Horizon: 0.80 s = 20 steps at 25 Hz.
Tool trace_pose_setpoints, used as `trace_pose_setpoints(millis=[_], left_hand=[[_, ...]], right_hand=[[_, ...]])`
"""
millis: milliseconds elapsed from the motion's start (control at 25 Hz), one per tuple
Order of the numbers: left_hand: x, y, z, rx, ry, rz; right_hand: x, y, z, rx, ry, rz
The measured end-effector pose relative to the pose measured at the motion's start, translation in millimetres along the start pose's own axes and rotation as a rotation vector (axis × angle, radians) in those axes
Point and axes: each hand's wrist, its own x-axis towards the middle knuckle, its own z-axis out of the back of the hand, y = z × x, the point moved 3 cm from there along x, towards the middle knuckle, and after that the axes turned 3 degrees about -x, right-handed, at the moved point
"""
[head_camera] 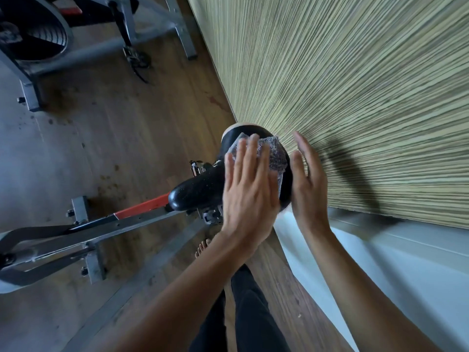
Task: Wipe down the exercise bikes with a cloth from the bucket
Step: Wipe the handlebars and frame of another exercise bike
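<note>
Grey cloth (275,154) lies under my flat left hand (250,189) on the black saddle (200,190), mid-frame; my right hand (308,181), fingers straight, holds nothing beside the saddle's rim. I should press evenly, sweeping toward the nose. Stained wood floor (152,118) lies below, striped wall (355,97) upper right, second bike (38,34) upper left.

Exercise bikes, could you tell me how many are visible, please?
2. The near bike has its saddle under the cloth; the far bike is top left, cropped. More may be out of view.
</note>
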Motion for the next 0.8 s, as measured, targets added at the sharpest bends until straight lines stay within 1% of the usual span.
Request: trace_pose_setpoints(millis=[40, 120, 200, 280, 360, 440, 480, 520, 600, 680, 800], left_hand=[[8, -8, -10, 0.048, 0.022, -0.018], [28, -5, -23, 0.143, 0.026, -0.042], [43, 13, -23, 0.165, -0.028, -0.017], [35, 24, -21, 0.184, -0.078, 0.018], [14, 19, -26, 0.223, -0.066, -0.025], [16, 14, -29, 0.222, -0.024, -0.154], [26, 15, -27, 0.202, -0.019, -0.212], [37, 18, -24, 0.186, -0.013, -0.226], [38, 24, -17, 0.178, -0.027, -0.156], [18, 28, -19, 0.207, -0.040, -0.122], [17, 30, -16, 0.227, 0.001, -0.249]], right_hand=[[-2, -9, 5, 0.022, -0.021, -0.034], [-7, -22, 6, 0.057, -0.003, -0.069], [-9, -29, 2, 0.105, 0.033, -0.118], [-11, -30, 0, 0.129, 0.049, -0.124], [-12, -33, 0, 0.134, 0.063, -0.115], [-11, -34, -1, 0.087, 0.064, -0.070], [-11, -34, -3, 0.014, 0.059, -0.022], [-12, -34, -6, -0.071, 0.051, 0.033], [-18, -36, -11, -0.192, 0.038, 0.107], [-24, -39, -15, -0.220, 0.041, 0.124], [-22, -41, -12, -0.235, 0.031, 0.169]])
